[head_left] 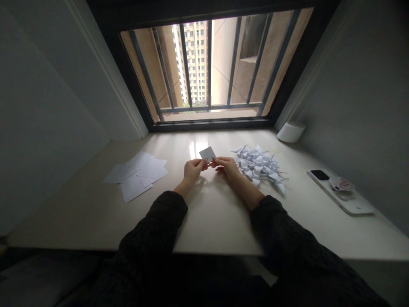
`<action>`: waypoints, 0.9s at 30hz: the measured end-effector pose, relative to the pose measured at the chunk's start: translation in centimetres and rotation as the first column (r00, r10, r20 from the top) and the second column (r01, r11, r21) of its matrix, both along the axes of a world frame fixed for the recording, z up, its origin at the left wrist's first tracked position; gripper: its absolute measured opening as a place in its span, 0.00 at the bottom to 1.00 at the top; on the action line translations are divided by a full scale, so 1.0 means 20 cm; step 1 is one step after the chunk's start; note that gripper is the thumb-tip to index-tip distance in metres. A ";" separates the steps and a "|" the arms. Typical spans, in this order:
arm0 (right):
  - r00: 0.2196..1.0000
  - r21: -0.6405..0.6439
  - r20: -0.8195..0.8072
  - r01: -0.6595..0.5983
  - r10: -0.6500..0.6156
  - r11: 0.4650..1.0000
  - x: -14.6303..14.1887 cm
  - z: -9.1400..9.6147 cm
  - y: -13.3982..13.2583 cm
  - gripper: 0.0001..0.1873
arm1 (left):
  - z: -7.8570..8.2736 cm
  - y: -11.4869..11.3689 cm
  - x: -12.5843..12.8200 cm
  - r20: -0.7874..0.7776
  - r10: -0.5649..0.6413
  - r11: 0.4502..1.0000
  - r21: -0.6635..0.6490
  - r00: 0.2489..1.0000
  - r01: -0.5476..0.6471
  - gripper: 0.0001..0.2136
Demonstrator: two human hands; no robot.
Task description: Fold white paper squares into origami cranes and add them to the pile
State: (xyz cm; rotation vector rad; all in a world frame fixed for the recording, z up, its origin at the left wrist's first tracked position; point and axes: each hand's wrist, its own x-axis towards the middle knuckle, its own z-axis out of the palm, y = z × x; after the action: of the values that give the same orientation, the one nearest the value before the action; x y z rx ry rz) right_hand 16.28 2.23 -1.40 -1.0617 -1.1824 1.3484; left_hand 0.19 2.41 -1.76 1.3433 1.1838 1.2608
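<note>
Between my two hands, over the middle of the counter, is a small folded paper, held up near the window side. My left hand pinches its lower edge from the left. From the right, my right hand grips the same edge, its fingertips close to those of the left. Beyond my right hand lies a pile of folded paper cranes, white with pointed wings and tails. Several flat white paper sheets overlap one another to the left of my left hand.
A white phone with a round grip on its back lies at the right. In the far right corner a white cup-like object stands by the wall. Behind the counter is a dark-framed window with bars outside.
</note>
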 end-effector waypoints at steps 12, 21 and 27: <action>0.997 0.049 0.000 0.073 -0.073 0.996 -0.02 -0.02 0.02 0.21 | 0.01 0.01 -0.01 0.056 0.054 0.998 -0.016 0.997 -0.053 0.19; 0.965 0.197 0.171 0.164 -0.198 0.967 -0.04 -0.08 0.04 0.20 | 0.00 0.00 -0.01 -0.108 -0.024 0.998 0.059 0.994 0.030 0.17; 0.958 0.195 0.225 0.137 -0.180 0.971 -0.03 -0.11 0.06 0.21 | -0.02 0.04 -0.03 -0.090 0.054 0.995 0.094 0.994 -0.046 0.16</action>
State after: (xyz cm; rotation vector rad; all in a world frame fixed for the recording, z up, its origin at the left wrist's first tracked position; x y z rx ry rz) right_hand 15.65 3.40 -3.52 -1.1879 -1.3369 0.9892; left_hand -0.38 3.16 -2.15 1.4604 1.2432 1.3144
